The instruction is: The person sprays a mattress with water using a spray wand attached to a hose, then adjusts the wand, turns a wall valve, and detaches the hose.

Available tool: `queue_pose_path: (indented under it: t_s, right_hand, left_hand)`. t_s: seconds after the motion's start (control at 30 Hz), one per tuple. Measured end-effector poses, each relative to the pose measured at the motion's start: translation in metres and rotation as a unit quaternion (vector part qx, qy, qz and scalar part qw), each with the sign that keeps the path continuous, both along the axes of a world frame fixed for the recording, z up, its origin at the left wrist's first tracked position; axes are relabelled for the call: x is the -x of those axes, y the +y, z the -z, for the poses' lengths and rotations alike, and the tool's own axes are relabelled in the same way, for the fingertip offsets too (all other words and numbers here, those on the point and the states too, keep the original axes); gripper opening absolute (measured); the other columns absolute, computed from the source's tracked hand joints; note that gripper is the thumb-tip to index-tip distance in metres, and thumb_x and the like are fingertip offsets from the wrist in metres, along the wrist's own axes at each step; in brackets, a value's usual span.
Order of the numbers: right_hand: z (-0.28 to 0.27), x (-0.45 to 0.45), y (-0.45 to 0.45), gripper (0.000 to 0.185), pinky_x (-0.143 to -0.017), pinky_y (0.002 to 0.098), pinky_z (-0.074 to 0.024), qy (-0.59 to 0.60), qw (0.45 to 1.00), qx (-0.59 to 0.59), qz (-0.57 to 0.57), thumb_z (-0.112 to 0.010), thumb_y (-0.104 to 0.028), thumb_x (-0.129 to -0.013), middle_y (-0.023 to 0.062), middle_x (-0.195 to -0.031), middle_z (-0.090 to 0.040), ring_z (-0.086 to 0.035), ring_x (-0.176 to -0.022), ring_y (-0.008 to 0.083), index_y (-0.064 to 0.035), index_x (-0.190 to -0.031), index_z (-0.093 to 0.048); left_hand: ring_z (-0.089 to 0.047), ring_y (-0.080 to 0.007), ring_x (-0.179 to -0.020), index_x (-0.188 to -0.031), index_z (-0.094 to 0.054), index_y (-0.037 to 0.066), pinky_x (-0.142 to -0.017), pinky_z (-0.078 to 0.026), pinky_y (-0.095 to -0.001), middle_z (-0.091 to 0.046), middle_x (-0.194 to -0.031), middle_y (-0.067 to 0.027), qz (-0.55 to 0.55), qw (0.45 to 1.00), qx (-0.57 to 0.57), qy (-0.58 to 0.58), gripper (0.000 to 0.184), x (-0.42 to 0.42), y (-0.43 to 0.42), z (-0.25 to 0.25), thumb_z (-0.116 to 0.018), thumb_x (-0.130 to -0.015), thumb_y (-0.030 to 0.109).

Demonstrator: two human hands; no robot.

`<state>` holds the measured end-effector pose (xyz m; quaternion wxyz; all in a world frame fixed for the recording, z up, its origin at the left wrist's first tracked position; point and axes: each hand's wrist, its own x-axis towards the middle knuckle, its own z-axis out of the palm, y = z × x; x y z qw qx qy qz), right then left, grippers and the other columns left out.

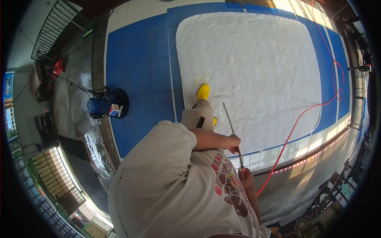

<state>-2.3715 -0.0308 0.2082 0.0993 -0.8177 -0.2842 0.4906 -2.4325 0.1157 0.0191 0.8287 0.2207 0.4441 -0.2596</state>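
My left hand (233, 143) is closed around the thin metal lance of a pressure washer wand (229, 119). My right hand (245, 175) is wrapped round the wand's rear handle end, close to my shirt front; the grip itself is mostly hidden by my fingers. The lance tip points away from me over a large white quilted pad (254, 75), which looks like a mattress or thick quilt and lies flat. A yellow boot (203, 92) of mine stands on the pad's near-left part, with another yellow boot (215, 121) partly hidden beside it.
Blue flooring (139, 79) surrounds the pad. A red hose (291, 129) crosses the pad's right corner and runs toward my right side. At left stands a floor-scrubbing machine (104, 104) with a blue motor. Striped red-white tape (305, 162) marks an edge at right.
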Motion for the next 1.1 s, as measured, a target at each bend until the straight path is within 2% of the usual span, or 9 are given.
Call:
queue_pose_path:
  t_s: [0.07, 0.17, 0.23, 0.37, 0.43, 0.53, 0.7, 0.87, 1.1]
  right_hand:
    - [0.016, 0.003, -0.055, 0.042, -0.054, 0.0371, -0.0425, 0.053, 0.997, -0.057, 0.008, -0.050, -0.039, -0.089, 0.0152, -0.062, -0.057, -0.057, -0.058, 0.0267, 0.0016, -0.077, -0.053]
    - [0.042, -0.007, -0.021, 0.043, -0.054, 0.0363, -0.0423, 0.070, 0.996, -0.053, -0.006, -0.050, -0.039, -0.089, 0.0142, -0.062, -0.057, -0.056, -0.057, 0.0247, 0.0015, -0.076, -0.053]
    - [0.057, -0.018, -0.031, 0.043, -0.054, 0.0355, -0.0420, 0.083, 0.996, -0.046, -0.002, -0.049, -0.039, -0.089, 0.0132, -0.061, -0.057, -0.055, -0.057, 0.0227, 0.0015, -0.076, -0.053]
    - [0.085, -0.035, -0.045, 0.043, -0.053, 0.0338, -0.0416, 0.109, 0.993, -0.032, 0.022, -0.049, -0.039, -0.090, 0.0112, -0.060, -0.056, -0.053, -0.056, 0.0187, 0.0013, -0.076, -0.053]
    - [0.103, -0.032, -0.037, 0.043, -0.052, 0.0330, -0.0413, 0.120, 0.991, -0.024, 0.050, -0.049, -0.039, -0.090, 0.0102, -0.060, -0.056, -0.051, -0.055, 0.0167, 0.0013, -0.075, -0.053]
    - [0.103, 0.019, 0.069, 0.044, -0.051, 0.0293, -0.0394, 0.127, 0.985, -0.069, 0.092, -0.047, -0.039, -0.091, 0.0058, -0.058, -0.053, -0.044, -0.055, 0.0104, 0.0007, -0.073, -0.053]
    - [0.038, 0.079, 0.185, 0.042, -0.051, 0.0338, -0.0393, 0.026, 0.993, -0.094, 0.063, -0.049, -0.037, -0.091, 0.0095, -0.056, -0.051, -0.045, -0.053, 0.0158, 0.0022, -0.074, -0.050]
    - [0.024, 0.105, 0.259, 0.044, -0.053, 0.0386, -0.0402, -0.030, 0.996, -0.068, 0.041, -0.047, -0.039, -0.090, 0.0180, -0.059, -0.052, -0.051, -0.053, 0.0296, 0.0018, -0.074, -0.050]
    - [0.028, 0.120, 0.326, 0.039, -0.055, 0.0393, -0.0406, -0.030, 0.992, -0.107, 0.051, -0.047, -0.036, -0.091, 0.0186, -0.060, -0.053, -0.053, -0.057, 0.0347, 0.0009, -0.080, -0.051]
  left_hand:
    - [-0.062, -0.0255, -0.059, -0.082, -0.057, -0.002, -0.056, -0.055, -0.0431, -0.062, -0.072, -0.0171, 0.054, 0.995, 0.072, -0.042, 0.019, 0.012, -0.033, 0.021, -0.045, -0.078, 0.013]
    - [-0.061, -0.0263, -0.059, -0.084, -0.058, -0.001, -0.058, -0.053, -0.0450, -0.060, -0.069, -0.0160, 0.069, 0.991, 0.080, -0.078, 0.025, 0.027, -0.029, 0.008, -0.046, -0.077, 0.020]
    - [-0.061, -0.0258, -0.058, -0.082, -0.059, 0.002, -0.057, -0.053, -0.0446, -0.060, -0.069, -0.0156, 0.061, 0.994, 0.082, 0.026, 0.025, 0.029, -0.011, 0.000, -0.046, -0.078, 0.023]
    - [-0.061, -0.0244, -0.056, -0.078, -0.058, 0.004, -0.056, -0.053, -0.0485, -0.062, -0.070, -0.0141, -0.031, 0.998, 0.049, 0.005, 0.033, 0.035, 0.025, 0.051, -0.041, -0.083, 0.033]
    - [-0.061, -0.0247, -0.058, -0.078, -0.057, 0.004, -0.057, -0.053, -0.0488, -0.062, -0.070, -0.0142, -0.065, 0.998, 0.018, -0.003, 0.034, 0.037, 0.056, 0.060, -0.041, -0.084, 0.033]
    - [-0.059, -0.0226, -0.052, -0.076, -0.056, 0.001, -0.048, -0.052, -0.0414, -0.060, -0.066, -0.0135, -0.094, 0.994, -0.050, -0.008, 0.021, 0.051, 0.124, 0.026, -0.044, -0.080, 0.018]
    - [-0.059, -0.0240, -0.052, -0.073, -0.055, -0.004, -0.050, -0.054, -0.0411, -0.059, -0.065, -0.0158, -0.095, 0.990, -0.099, -0.022, 0.018, 0.074, 0.212, -0.003, -0.048, -0.078, 0.012]
    - [-0.059, -0.0225, -0.054, -0.101, -0.033, 0.004, -0.049, -0.054, -0.0402, -0.056, -0.071, -0.0139, -0.089, 0.986, -0.118, -0.076, 0.031, 0.099, 0.290, -0.018, -0.052, -0.079, 0.013]
    - [-0.058, -0.0190, -0.056, -0.107, -0.030, 0.003, -0.047, -0.053, -0.0330, -0.055, -0.075, -0.0115, -0.133, 0.970, -0.186, -0.086, 0.036, 0.117, 0.363, -0.037, -0.052, -0.080, 0.013]
